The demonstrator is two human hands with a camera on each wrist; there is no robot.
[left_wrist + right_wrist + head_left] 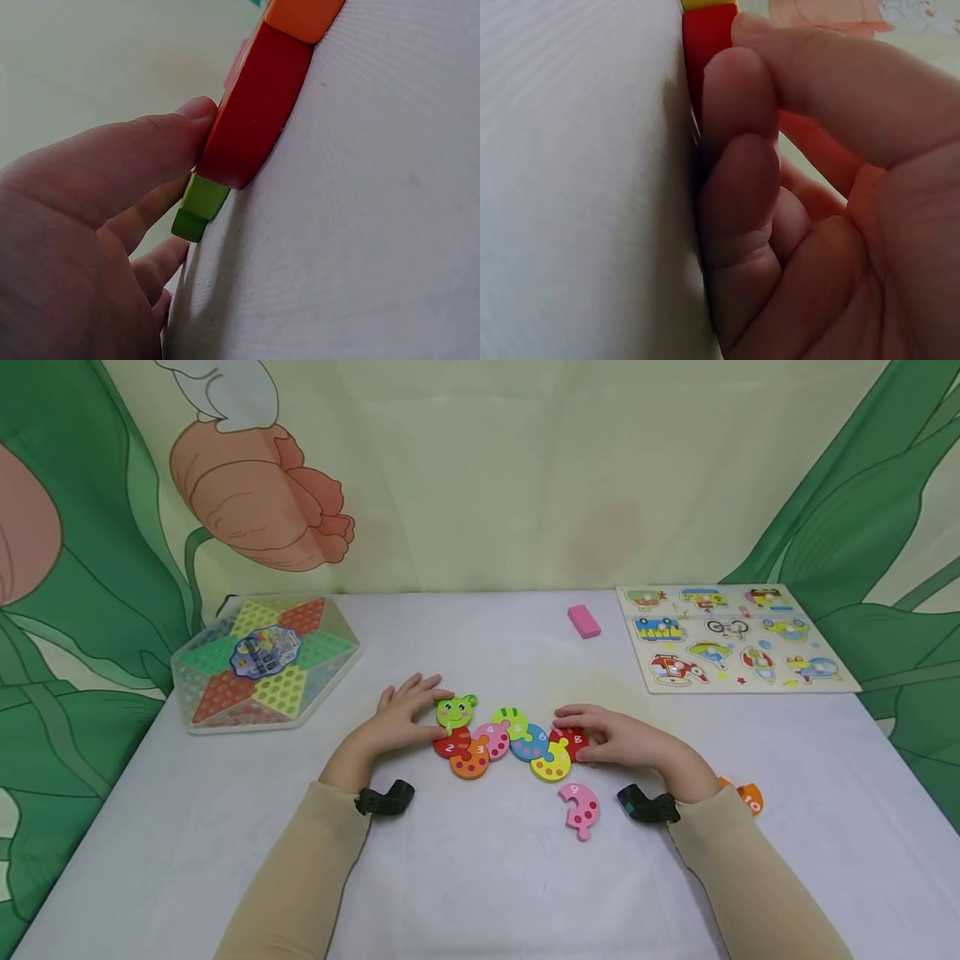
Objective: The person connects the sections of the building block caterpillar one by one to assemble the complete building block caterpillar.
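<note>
A caterpillar number puzzle runs across the table, its green smiling head piece (453, 713) at the left end. Linked behind the head are a red piece 2 (450, 744), an orange piece 3 (469, 762) and several more colours. My left hand (401, 714) lies around the head end with its fingers spread. Its thumb (196, 109) presses the side of red piece 2, and the index fingertip is at the head's far edge. At the other end my right hand (626, 739) pinches a red piece 8 (572, 742), which meets the yellow piece 7 (552, 763).
A loose pink piece 9 (582, 811) lies just in front of the chain. An orange piece 10 (751, 798) is partly hidden by the right sleeve. Farther back are a pink block (583, 621), a vehicle picture board (738, 639) and a hexagonal plastic box (266, 664).
</note>
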